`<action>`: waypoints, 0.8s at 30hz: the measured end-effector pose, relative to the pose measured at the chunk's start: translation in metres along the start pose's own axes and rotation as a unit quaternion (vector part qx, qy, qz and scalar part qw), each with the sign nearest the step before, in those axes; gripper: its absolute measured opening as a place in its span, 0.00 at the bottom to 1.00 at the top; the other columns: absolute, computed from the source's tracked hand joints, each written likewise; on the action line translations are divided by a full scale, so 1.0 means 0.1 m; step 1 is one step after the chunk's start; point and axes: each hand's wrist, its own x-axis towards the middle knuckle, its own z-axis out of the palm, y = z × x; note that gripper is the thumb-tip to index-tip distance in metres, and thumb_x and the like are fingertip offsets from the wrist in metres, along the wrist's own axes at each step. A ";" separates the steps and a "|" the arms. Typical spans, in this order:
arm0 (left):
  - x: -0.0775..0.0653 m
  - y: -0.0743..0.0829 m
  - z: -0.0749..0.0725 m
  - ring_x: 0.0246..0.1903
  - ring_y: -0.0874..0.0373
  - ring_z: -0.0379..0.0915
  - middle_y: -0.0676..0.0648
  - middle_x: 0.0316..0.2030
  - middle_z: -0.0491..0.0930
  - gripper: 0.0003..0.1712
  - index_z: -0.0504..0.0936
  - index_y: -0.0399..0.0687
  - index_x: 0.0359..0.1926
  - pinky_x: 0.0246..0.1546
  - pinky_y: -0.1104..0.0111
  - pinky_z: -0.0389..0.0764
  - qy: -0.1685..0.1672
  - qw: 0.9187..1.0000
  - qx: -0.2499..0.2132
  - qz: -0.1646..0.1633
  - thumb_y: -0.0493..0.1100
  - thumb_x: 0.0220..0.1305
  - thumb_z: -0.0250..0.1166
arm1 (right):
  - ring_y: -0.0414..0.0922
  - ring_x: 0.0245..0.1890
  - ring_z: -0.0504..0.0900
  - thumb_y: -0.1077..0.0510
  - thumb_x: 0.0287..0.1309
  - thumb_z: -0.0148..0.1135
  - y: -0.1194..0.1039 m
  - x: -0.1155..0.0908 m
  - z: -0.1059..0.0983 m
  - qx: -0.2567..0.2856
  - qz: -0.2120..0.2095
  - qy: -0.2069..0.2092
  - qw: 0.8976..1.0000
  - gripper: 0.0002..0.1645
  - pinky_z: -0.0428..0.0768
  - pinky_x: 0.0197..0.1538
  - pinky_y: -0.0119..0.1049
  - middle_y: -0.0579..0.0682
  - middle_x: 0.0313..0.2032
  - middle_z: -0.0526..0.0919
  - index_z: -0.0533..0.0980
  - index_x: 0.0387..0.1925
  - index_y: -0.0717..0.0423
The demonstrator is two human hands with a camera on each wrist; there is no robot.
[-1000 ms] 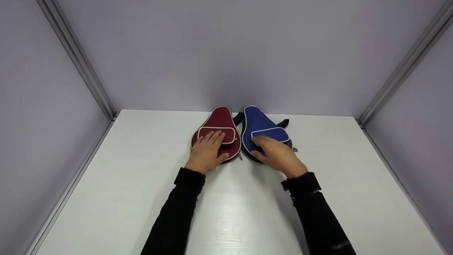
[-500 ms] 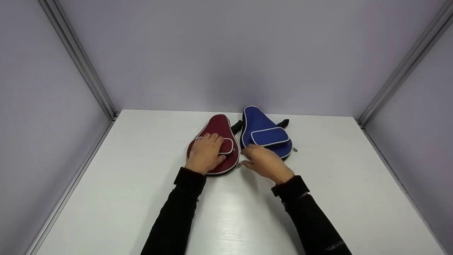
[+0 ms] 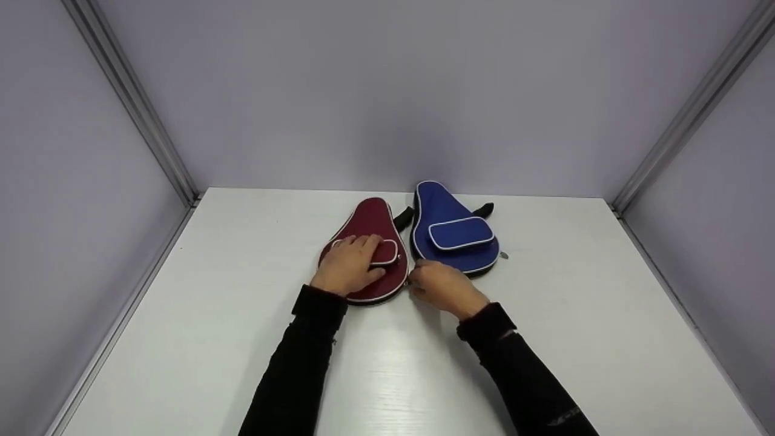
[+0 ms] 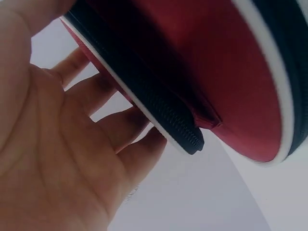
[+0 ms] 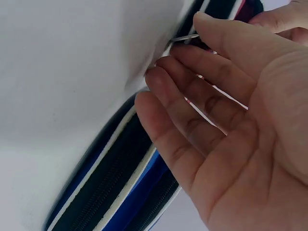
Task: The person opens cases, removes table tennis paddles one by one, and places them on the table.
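A dark red, paddle-shaped zip case (image 3: 371, 215), like a table tennis bat case, lies flat near the back of the white table. My left hand (image 3: 348, 264) rests on its front pocket (image 4: 159, 108), fingertips touching the pocket's face in the left wrist view. At the red case's lower right edge, my right hand (image 3: 445, 287) pinches a small metal zipper pull (image 5: 185, 38) between thumb and forefinger. The other right fingers lie loosely bent beside the blue case (image 3: 437, 203), which has the same shape and a white-edged pocket (image 3: 461, 234).
Black straps (image 3: 483, 210) stick out at each case's right side. A zipper pull (image 3: 504, 255) lies at the blue case's right edge. Pale walls (image 3: 387, 91) enclose the white table (image 3: 260, 242) at the back and both sides.
The red case has slid toward me under my left hand. My right hand has left the blue case, moved left and taken hold of the red case's zipper pull.
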 end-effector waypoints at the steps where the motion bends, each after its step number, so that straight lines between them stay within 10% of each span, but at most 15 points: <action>1: -0.02 0.01 -0.03 0.79 0.25 0.77 0.31 0.76 0.83 0.38 0.76 0.39 0.80 0.84 0.33 0.76 -0.004 1.000 0.004 0.003 0.50 0.77 0.76 | 0.51 0.47 0.92 0.58 0.72 0.81 0.05 0.01 0.06 0.002 -0.005 0.003 1.000 0.03 0.94 0.50 0.51 0.52 0.46 0.92 0.93 0.44 0.50; 7: -0.12 0.08 -0.22 0.77 0.31 0.79 0.34 0.77 0.83 0.39 0.79 0.47 0.82 0.82 0.39 0.80 -0.049 0.999 0.014 0.001 0.51 0.76 0.75 | 0.53 0.47 0.93 0.60 0.62 0.88 -0.07 0.03 -0.04 0.017 0.011 -0.026 0.999 0.09 0.94 0.51 0.54 0.52 0.45 0.93 0.95 0.44 0.51; 14: -0.15 0.07 -0.26 0.68 0.34 0.80 0.36 0.72 0.85 0.36 0.83 0.54 0.79 0.72 0.39 0.87 -0.065 0.998 -0.011 -0.005 0.53 0.75 0.79 | 0.47 0.31 0.85 0.58 0.61 0.86 -0.13 -0.01 -0.04 -0.022 0.006 0.014 1.000 0.13 0.85 0.31 0.57 0.46 0.31 0.86 0.85 0.28 0.47; 24: -0.14 0.09 -0.24 0.69 0.30 0.82 0.35 0.72 0.85 0.35 0.83 0.54 0.78 0.72 0.37 0.88 -0.051 0.998 0.000 -0.037 0.57 0.77 0.79 | 0.59 0.36 0.92 0.67 0.69 0.78 -0.36 -0.01 -0.28 -0.014 0.077 -0.041 0.996 0.08 0.92 0.42 0.64 0.55 0.33 0.92 0.88 0.33 0.55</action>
